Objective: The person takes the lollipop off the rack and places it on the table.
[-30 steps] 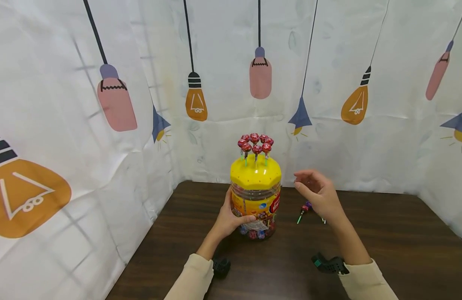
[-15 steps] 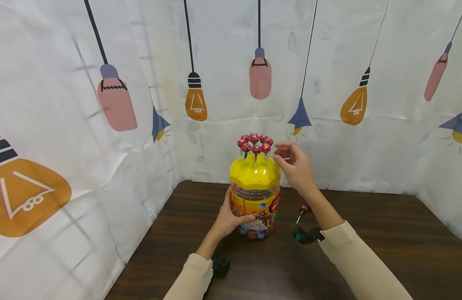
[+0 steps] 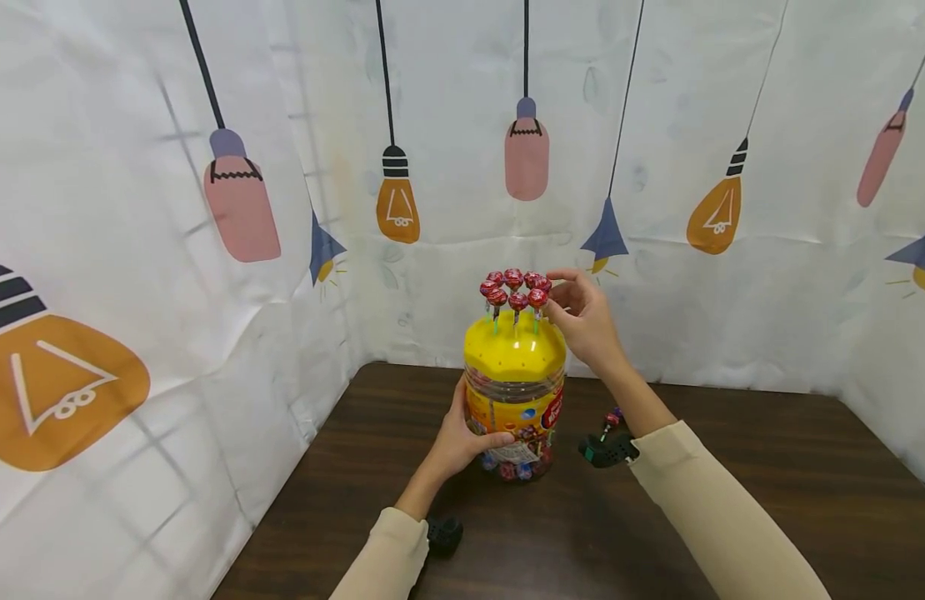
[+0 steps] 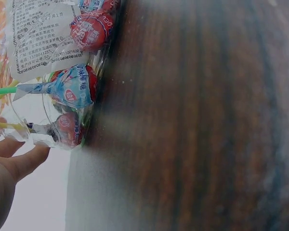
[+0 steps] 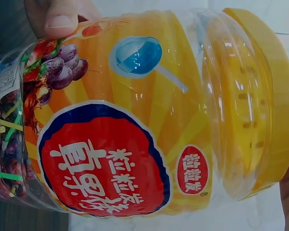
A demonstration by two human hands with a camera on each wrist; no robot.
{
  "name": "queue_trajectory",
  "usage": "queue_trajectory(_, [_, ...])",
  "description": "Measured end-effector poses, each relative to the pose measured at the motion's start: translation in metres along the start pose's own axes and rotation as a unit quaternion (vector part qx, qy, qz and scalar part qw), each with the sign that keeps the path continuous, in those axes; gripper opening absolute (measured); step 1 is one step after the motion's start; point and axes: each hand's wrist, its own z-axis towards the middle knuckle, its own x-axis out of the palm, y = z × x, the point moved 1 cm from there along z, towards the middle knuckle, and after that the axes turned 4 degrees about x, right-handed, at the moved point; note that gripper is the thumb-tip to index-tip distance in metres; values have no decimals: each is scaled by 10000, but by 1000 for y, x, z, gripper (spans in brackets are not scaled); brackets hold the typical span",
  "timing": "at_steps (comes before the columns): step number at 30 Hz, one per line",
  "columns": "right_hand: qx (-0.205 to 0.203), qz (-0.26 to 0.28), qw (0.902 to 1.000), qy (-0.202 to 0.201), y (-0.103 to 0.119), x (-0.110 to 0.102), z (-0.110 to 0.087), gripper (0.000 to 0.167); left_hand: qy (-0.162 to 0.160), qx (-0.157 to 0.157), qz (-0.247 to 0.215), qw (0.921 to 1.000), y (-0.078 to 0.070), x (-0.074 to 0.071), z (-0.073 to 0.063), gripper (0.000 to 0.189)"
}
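The left hand (image 3: 466,437) is gripping a clear plastic jar with a yellow printed label (image 3: 517,414), its thumb lying across the front. The jar is standing on a dark brown wood-grain table (image 3: 320,467), and the left wrist view is showing blue- and red-wrapped lollipops (image 4: 72,86) inside, near its base. Round red-wrapped lollipops on thin sticks (image 3: 518,302) are standing in a ring on its yellow plastic lid (image 3: 513,357). The right hand (image 3: 588,321) is reaching to the ring's right side, fingers bent beside the red heads; whether they are pinching one cannot be told. Further wrapped lollipops (image 3: 612,418) are lying right of the jar, partly hidden by the black wristband (image 3: 607,451).
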Motion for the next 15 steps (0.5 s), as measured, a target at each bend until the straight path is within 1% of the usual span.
queue_trajectory(6, [-277, 144, 9992, -238, 8, -4, 3, 43, -24, -5, 48, 10000, 1, 0, 0, 115])
queue_trajectory(9, [-406, 231, 9983, -357, 12, -9, 3, 42, -39, -18, 66, 10000, 2, 0, 0, 115])
queue_trajectory(15, [-411, 273, 9976, -484, 12, -22, -4, 38, -41, -43, 40, 10000, 2, 1, 0, 114])
